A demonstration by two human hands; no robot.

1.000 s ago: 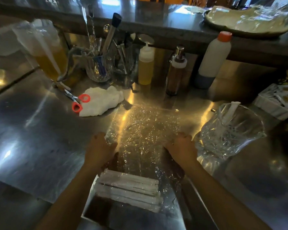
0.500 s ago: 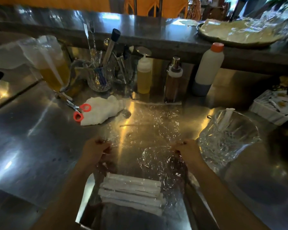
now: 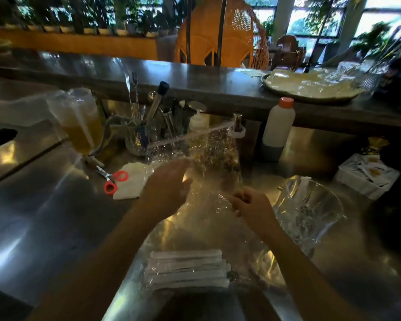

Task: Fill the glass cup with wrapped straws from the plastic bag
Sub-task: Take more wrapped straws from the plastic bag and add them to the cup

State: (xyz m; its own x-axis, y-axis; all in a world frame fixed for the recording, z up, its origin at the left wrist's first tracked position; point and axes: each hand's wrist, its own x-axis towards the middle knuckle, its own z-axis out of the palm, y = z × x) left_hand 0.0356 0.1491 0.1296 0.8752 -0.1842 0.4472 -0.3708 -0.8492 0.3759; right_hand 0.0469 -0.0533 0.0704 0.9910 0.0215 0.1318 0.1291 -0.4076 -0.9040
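Observation:
A clear plastic bag [image 3: 208, 156] stands lifted off the steel counter, its far end raised toward the back. My left hand [image 3: 166, 185] grips its left side and my right hand [image 3: 249, 203] pinches its right side. A bundle of white wrapped straws [image 3: 186, 268] lies inside the bag's near end, close to me. The cut-glass cup [image 3: 310, 209] stands to the right of my right hand with one wrapped straw [image 3: 302, 188] leaning in it.
Orange-handled scissors [image 3: 112, 180] and a white cloth [image 3: 131, 183] lie left of the bag. Behind stand a utensil jar [image 3: 138, 137], a pump bottle [image 3: 197, 122] and a white bottle with an orange cap [image 3: 278, 125]. A white tray [image 3: 366, 177] sits far right.
Both hands have lifted the bag's far part up off the counter. The head has tilted up, so more of the room behind the bar shows.

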